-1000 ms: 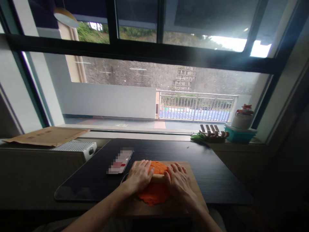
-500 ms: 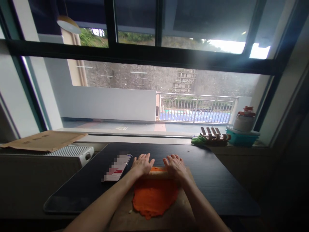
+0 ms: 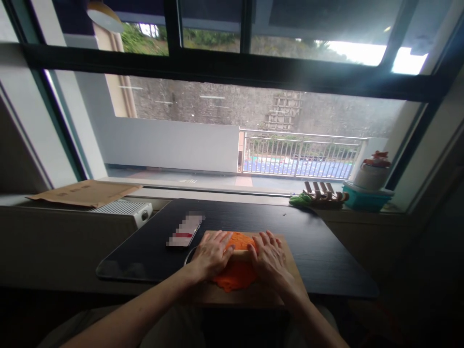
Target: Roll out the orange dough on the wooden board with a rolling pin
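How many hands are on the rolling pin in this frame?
2. The left hand presses flat on the left end of the rolling pin, the right hand on its right end, over the orange dough on the wooden board. No other hands show.

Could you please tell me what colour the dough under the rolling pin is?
The dough is bright orange, clearest in the head view.

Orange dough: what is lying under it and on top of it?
The orange dough lies on a wooden board. A rolling pin rests across it under the left hand and right hand, which hide its ends.
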Available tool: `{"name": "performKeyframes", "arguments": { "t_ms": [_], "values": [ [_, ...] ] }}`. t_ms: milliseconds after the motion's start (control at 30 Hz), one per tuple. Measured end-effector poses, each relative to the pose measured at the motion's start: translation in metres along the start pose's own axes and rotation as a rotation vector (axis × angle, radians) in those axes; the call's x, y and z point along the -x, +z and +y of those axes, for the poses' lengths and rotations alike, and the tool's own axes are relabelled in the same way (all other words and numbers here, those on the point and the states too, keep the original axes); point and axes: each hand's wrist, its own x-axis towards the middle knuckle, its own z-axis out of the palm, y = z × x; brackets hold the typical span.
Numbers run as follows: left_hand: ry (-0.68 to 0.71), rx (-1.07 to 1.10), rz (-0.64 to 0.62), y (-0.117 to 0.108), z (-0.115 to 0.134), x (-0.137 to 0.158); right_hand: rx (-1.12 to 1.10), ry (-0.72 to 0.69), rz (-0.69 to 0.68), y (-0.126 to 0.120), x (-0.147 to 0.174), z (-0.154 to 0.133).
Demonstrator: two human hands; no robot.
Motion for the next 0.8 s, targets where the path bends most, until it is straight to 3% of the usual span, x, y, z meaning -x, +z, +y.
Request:
{"name": "performKeyframes", "arguments": {
  "t_ms": [100, 300, 433, 533, 800],
  "values": [
    [-0.061, -0.018, 0.01, 0.002, -0.003, -0.017, 0.007, 0.006, -0.008, 0.0, -0.018, 0.001],
    [-0.225, -0.014, 0.066, 0.005, -0.021, -0.078, -0.019, 0.029, 0.003, 0.008, -0.089, 0.003],
    [-0.25, -0.02, 0.081, 0.006, -0.027, -0.094, -0.023, 0.046, 0.003, 0.014, -0.111, 0.005],
    [-0.217, -0.004, 0.07, 0.005, -0.022, -0.082, -0.026, 0.015, 0.007, 0.014, -0.099, 0.005],
    [-0.043, 0.069, 0.023, 0.006, -0.002, -0.009, 0.013, -0.127, 0.047, 0.013, -0.03, -0.003]
  ]
}}
